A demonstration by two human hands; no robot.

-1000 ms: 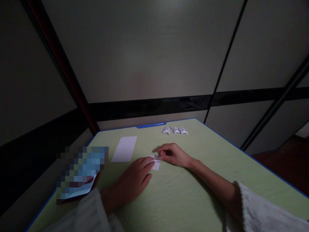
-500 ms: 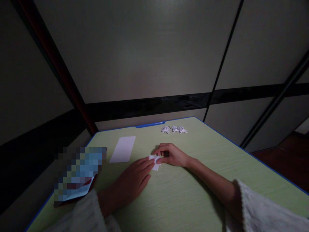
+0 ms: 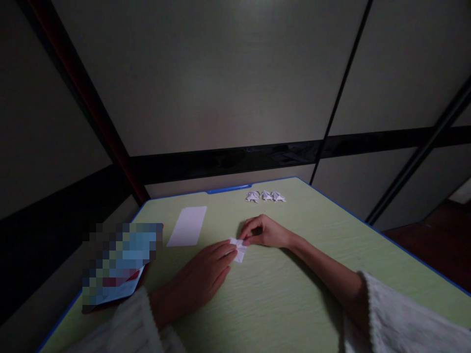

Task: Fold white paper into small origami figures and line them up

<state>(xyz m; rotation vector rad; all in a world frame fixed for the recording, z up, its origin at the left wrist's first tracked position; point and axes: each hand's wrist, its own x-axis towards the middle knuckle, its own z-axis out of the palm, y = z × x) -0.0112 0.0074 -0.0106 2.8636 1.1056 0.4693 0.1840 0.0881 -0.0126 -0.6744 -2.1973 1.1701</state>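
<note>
A small, partly folded piece of white paper (image 3: 239, 249) lies on the green table (image 3: 279, 304) near its middle. My left hand (image 3: 200, 274) lies flat on the table, its fingertips pressing the paper's left edge. My right hand (image 3: 263, 231) is curled, and its thumb and fingers pinch the paper's upper right part.
A flat white paper sheet (image 3: 187, 226) lies to the left of the hands. Three small folded white paper figures (image 3: 265, 196) sit in a row near the table's far edge. A blurred blue and red item (image 3: 119, 267) rests at the left edge. Dark wall panels rise behind.
My right hand has drawn its fingers in tighter on the paper's upper part. The paper has turned slightly, and more of it shows. My left hand has barely moved.
</note>
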